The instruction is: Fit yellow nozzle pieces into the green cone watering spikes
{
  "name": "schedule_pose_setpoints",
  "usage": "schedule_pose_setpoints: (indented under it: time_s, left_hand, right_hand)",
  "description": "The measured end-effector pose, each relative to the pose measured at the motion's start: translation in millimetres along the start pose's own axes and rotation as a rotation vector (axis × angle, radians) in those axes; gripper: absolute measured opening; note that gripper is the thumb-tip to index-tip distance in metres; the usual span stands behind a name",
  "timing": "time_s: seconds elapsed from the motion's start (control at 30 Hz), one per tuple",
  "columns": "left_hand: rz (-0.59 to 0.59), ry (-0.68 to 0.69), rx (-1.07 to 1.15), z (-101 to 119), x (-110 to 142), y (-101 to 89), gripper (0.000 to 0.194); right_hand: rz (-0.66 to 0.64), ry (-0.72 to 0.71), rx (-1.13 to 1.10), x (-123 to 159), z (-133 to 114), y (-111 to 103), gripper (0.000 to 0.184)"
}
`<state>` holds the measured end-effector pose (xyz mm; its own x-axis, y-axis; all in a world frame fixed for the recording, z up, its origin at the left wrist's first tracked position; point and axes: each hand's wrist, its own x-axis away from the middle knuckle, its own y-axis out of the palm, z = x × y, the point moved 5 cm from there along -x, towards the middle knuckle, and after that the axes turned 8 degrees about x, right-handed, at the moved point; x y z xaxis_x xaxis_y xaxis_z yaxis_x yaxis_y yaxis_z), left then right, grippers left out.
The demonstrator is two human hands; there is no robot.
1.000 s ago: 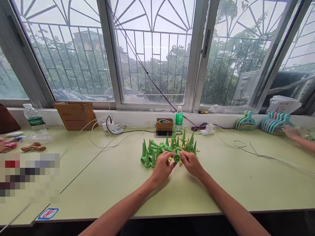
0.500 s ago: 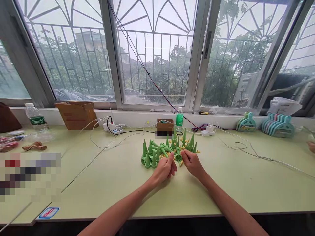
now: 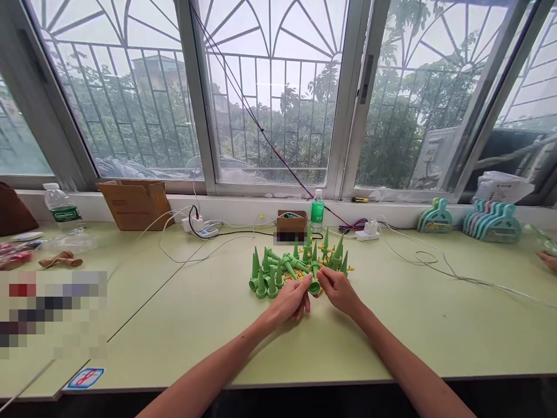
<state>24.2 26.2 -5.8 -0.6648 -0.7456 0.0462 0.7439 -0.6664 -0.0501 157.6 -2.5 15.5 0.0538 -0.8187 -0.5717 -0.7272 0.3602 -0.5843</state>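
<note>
My left hand (image 3: 292,300) is closed on a green plastic watering spike (image 3: 314,287), its round open end facing me. My right hand (image 3: 340,290) is pinched at the right side of this spike, and whatever lies between its fingertips is too small to make out. Just beyond both hands is a cluster of similar green spikes (image 3: 272,284), several standing point up and others lying on their sides. Small yellow plastic pieces (image 3: 300,274) are scattered among them, partly covered by the spikes and my left hand.
Behind the cluster stand a small brown box (image 3: 292,223) and a green-labelled bottle (image 3: 317,212). White cables (image 3: 461,278) run over the table (image 3: 435,342) at right. A cardboard box (image 3: 136,204) is at back left, blue hangers (image 3: 491,223) at back right. Another person's hand (image 3: 548,259) shows at the right edge.
The green spike between my hands has come slightly nearer to me, and my left fingers now grip it. My right hand has shifted a little left, close against it.
</note>
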Motion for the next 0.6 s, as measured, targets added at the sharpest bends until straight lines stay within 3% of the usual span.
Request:
schedule_pose_setpoints:
  time_s: [0.2,0.6]
  left_hand:
    - [0.001,-0.004,-0.061,-0.5,1.0,-1.7,0.070]
    - [0.025,0.124,-0.138,8.0,5.1,-3.3,0.055]
  right_hand:
    - [-0.021,-0.001,0.008,0.2,2.1,1.5,0.038]
    - [-0.022,-0.014,0.021,0.6,0.5,1.4,0.039]
